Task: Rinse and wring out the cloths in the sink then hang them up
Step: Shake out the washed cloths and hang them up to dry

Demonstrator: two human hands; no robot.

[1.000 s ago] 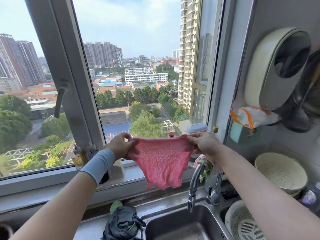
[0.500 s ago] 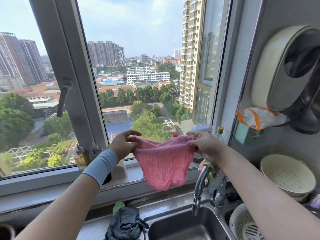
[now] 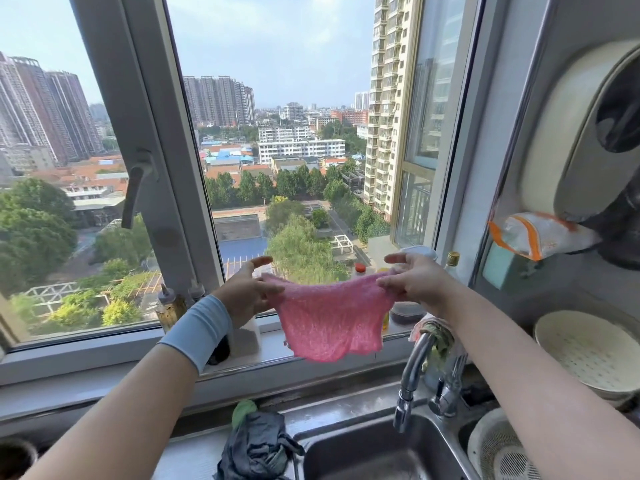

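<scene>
Centrally, before the window (image 3: 145, 133), a pink cloth (image 3: 329, 320) is pinched at its corners by left hand (image 3: 246, 294) and right hand (image 3: 415, 285); a dark cloth (image 3: 256, 445) is heaped beside the sink (image 3: 363, 455).

two hands (image 3: 247, 296) (image 3: 417, 287), one pink cloth (image 3: 329, 320), one dark cloth heap (image 3: 256, 446), perhaps two colanders (image 3: 585, 351) (image 3: 498, 452).

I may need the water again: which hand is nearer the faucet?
Right. The right hand, pinching one corner of the pink cloth, is just above the faucet; the left hand pinches the other corner, well off to the faucet's left.
</scene>
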